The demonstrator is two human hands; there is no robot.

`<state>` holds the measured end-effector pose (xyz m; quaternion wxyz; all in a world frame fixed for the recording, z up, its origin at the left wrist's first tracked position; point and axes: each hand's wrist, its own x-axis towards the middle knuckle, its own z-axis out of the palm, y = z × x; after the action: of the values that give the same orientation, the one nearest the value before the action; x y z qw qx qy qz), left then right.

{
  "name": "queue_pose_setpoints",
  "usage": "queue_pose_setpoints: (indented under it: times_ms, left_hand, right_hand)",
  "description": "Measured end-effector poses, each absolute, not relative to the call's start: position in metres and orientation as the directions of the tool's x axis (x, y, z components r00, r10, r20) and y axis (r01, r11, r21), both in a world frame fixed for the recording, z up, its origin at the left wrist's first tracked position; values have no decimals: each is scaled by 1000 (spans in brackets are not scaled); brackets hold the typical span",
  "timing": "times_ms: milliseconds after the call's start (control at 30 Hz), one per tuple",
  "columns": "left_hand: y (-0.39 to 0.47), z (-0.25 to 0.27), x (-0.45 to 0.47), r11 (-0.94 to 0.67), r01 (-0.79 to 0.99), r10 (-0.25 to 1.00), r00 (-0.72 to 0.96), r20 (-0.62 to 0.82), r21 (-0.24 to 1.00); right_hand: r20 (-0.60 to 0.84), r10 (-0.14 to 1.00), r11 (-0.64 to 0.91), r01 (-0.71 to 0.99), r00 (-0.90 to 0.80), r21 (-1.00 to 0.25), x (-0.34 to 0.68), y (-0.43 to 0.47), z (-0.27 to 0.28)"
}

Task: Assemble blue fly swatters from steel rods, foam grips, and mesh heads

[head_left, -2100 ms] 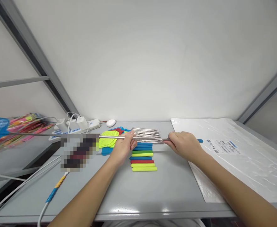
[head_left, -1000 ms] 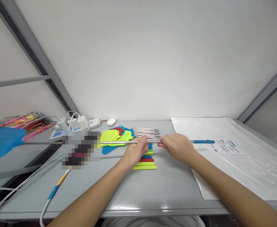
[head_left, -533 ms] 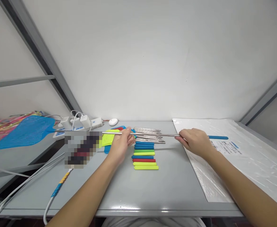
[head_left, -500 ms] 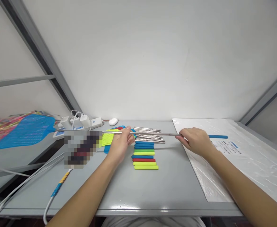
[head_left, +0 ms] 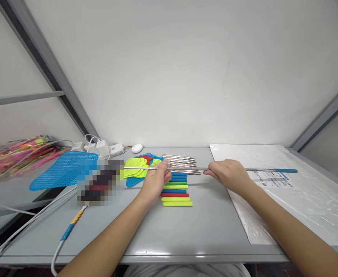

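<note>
A blue fly swatter [head_left: 62, 171] lies level across the view, its mesh head at the left. Both hands are closed round its thin metal rod: my left hand [head_left: 156, 179] near the middle, my right hand [head_left: 229, 173] farther along. The blue handle [head_left: 286, 171] sticks out beyond my right hand, over the white plastic sheet. Behind and below my left hand are several metal rods [head_left: 183, 158] and a column of blue, green, yellow and red handle sleeves [head_left: 176, 195]. Loose yellow, blue and red swatter heads [head_left: 134, 166] are piled just left of that hand.
A white plastic sheet [head_left: 272, 215] with a label covers the right of the grey table [head_left: 203, 227]. At the left are a blurred-out device [head_left: 99, 184], white cables [head_left: 33, 219], chargers [head_left: 102, 148] and colourful bagged items [head_left: 15, 156]. A small white round object [head_left: 137, 148] sits near the wall.
The fly swatter has shifted right, with its handle farther out to the right. My left hand has moved slightly right and my right hand slightly left, bringing them closer together.
</note>
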<state>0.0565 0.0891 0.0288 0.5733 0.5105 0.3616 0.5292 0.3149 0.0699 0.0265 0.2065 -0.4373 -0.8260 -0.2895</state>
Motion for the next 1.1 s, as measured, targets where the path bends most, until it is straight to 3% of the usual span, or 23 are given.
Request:
queue_pose_setpoints:
  times_ms: [200,400,500,800,1000,1100]
  left_hand:
    - [104,35,39,-161,-336,987,-28,161,928]
    - [86,25,68,-86,-285,971,192,145,955]
    - [81,23,72,-110,-275,962,214,173,955]
    - [93,28,54,-93,-334,993,34,111,938]
    - [110,38,35,-229,-518,961,-255,107,824]
    - [113,40,28,-275,-528,946,-297,130,804]
  right_hand:
    - [590,672,374,893,-447,251,350,77,30]
    - [621,582,453,844,-524,288,313,64,32]
    - [590,579,487,819,-562,302,301,62,32]
    - [566,644,442,854,-515,275,335,72,31]
    - [574,730,361,922,-372,138,367,79,26]
    - [563,757,332,937,-331,105,371,80,25]
